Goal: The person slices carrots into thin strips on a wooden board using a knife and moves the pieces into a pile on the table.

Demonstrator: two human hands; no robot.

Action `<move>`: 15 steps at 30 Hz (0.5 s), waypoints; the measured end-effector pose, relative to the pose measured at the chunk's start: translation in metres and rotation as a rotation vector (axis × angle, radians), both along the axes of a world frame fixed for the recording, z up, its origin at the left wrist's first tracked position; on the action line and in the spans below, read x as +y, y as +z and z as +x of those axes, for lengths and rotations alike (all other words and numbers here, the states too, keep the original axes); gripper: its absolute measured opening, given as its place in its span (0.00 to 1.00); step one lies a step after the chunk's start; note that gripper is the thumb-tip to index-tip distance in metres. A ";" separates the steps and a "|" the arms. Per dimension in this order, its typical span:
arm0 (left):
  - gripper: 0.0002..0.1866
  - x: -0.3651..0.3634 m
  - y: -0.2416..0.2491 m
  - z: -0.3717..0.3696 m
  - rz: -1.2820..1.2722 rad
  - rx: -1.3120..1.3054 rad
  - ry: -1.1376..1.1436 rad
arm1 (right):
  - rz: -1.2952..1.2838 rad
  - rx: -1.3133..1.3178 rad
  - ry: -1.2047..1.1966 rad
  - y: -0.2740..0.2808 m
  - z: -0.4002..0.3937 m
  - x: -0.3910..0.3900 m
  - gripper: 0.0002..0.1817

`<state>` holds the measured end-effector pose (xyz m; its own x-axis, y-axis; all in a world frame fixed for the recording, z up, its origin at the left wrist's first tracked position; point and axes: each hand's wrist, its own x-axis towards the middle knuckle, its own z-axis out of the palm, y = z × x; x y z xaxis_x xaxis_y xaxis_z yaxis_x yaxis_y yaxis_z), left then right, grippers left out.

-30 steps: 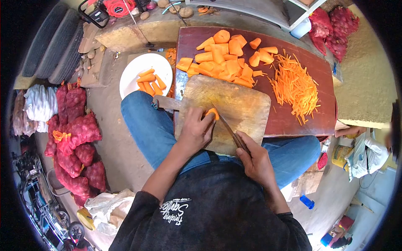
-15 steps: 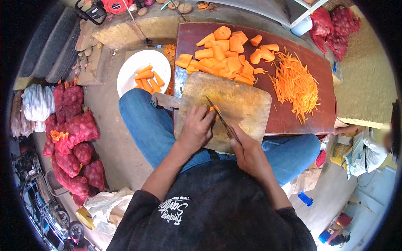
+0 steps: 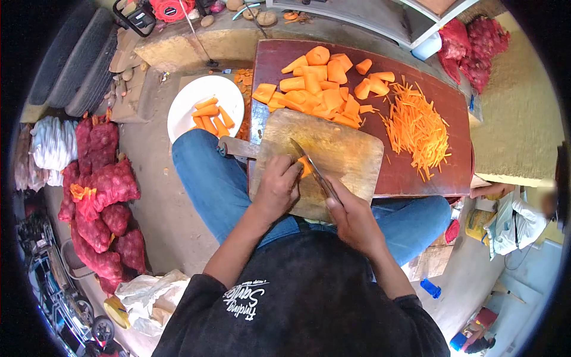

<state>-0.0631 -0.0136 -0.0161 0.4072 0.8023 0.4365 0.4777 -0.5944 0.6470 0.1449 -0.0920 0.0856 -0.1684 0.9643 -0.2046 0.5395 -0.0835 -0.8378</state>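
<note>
My right hand [image 3: 355, 219] grips the handle of a knife [image 3: 317, 171], its blade slanting up and left over a wooden cutting board [image 3: 348, 140]. Beside the blade, a small carrot piece [image 3: 306, 167] is pinned on the board by the closed fingers of my left hand [image 3: 278, 184]. The board overlaps the near edge of a reddish-brown table [image 3: 437, 181], its handle pointing left. Peeled carrot chunks [image 3: 315, 86] are heaped behind the board. Right of them lies a pile of thin carrot strips [image 3: 418, 130].
A white basin [image 3: 180, 98] with several carrots stands left of the table, near my knee. Red mesh sacks [image 3: 113, 187] line the floor at far left, below stacked tires [image 3: 68, 53]. More red sacks [image 3: 485, 50] sit at upper right. Another person [image 3: 517, 220] is at the right edge.
More of the carrot piece shows between my left fingers and the blade. Both hands stay at the board, the knife still in the right one. The whole view has shifted slightly.
</note>
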 end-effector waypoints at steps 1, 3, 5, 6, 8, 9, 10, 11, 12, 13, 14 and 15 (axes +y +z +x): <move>0.18 -0.003 -0.001 0.000 -0.006 -0.013 0.010 | 0.014 -0.007 0.002 0.004 0.000 -0.007 0.27; 0.17 -0.005 0.000 -0.001 -0.025 0.019 0.015 | -0.003 -0.021 0.011 0.001 -0.002 -0.011 0.27; 0.17 -0.004 0.000 -0.001 -0.024 0.028 0.004 | -0.047 -0.040 0.012 -0.014 -0.005 -0.006 0.27; 0.17 -0.003 -0.001 -0.001 -0.014 0.022 -0.002 | -0.023 -0.019 0.015 -0.015 -0.004 -0.002 0.27; 0.18 -0.001 0.001 -0.002 0.002 0.007 -0.020 | 0.025 0.027 0.013 -0.016 -0.004 0.003 0.26; 0.18 0.000 0.004 -0.003 0.012 -0.006 -0.022 | -0.006 0.018 0.000 -0.009 -0.004 0.001 0.26; 0.19 0.000 0.005 -0.004 0.016 -0.019 -0.021 | -0.045 0.010 -0.011 0.002 -0.003 -0.006 0.26; 0.18 0.000 0.002 -0.005 -0.009 -0.018 -0.018 | -0.086 0.000 -0.016 0.008 -0.003 -0.010 0.26; 0.18 0.000 -0.002 -0.007 -0.036 -0.017 -0.014 | -0.088 -0.017 -0.012 0.004 -0.003 -0.010 0.26; 0.18 -0.002 -0.004 -0.008 -0.066 -0.015 -0.013 | -0.091 -0.033 -0.010 -0.002 -0.005 -0.010 0.26; 0.17 -0.002 -0.006 -0.009 -0.077 -0.021 -0.021 | -0.092 -0.047 -0.014 -0.007 -0.007 -0.010 0.26; 0.17 0.001 -0.005 -0.009 -0.079 -0.027 -0.030 | -0.071 -0.027 -0.003 -0.008 -0.007 -0.005 0.26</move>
